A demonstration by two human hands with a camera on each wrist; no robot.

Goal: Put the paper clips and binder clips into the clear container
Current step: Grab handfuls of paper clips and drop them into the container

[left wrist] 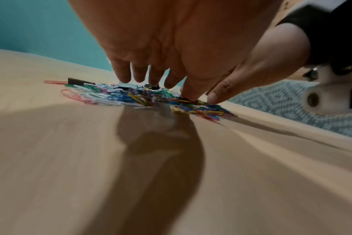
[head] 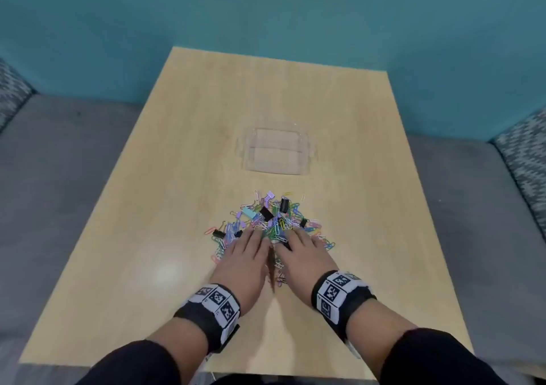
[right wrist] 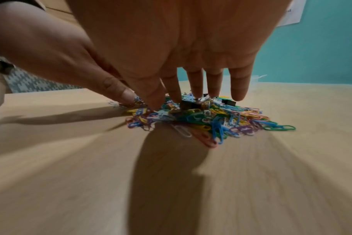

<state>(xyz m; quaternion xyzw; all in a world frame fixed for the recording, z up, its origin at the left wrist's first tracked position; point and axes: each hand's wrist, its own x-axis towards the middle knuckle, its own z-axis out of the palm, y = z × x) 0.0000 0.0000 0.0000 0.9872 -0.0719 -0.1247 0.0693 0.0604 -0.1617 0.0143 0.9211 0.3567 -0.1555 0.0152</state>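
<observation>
Down at the bottom of the head view, two arms in dark sleeves (head: 139, 361) reach out over a light wooden table (head: 147, 266). Each wrist wears a band with black and white square marks (head: 217, 299).

Next come the hands. The left hand (head: 246, 256) and the right hand (head: 301, 254) lie side by side, palms down, on the near edge of a pile of clips. The fingers of both hands are straight and a little spread, not curled round anything. In the left wrist view, the fingertips (left wrist: 188, 95) press down on the pile, and the thumb of the other hand touches the clips just beside them. In the right wrist view, the fingers (right wrist: 195, 85) point down into the clips, and the little finger hangs just above the pile. Neither hand holds or pinches a clip.

The pile is made of many paper clips (head: 277, 228) in pink, blue, green, yellow, purple and white. Mixed in are binder clips (head: 266, 214), some black, some light blue or purple. One black binder clip sits at the left edge of the pile.

Farther away on the table, apart from the pile, stands the clear container (head: 277, 151). I see no clips inside it.

Behind the table is a blue-green wall (head: 118, 30), with grey seats (head: 59, 163) on both sides.
</observation>
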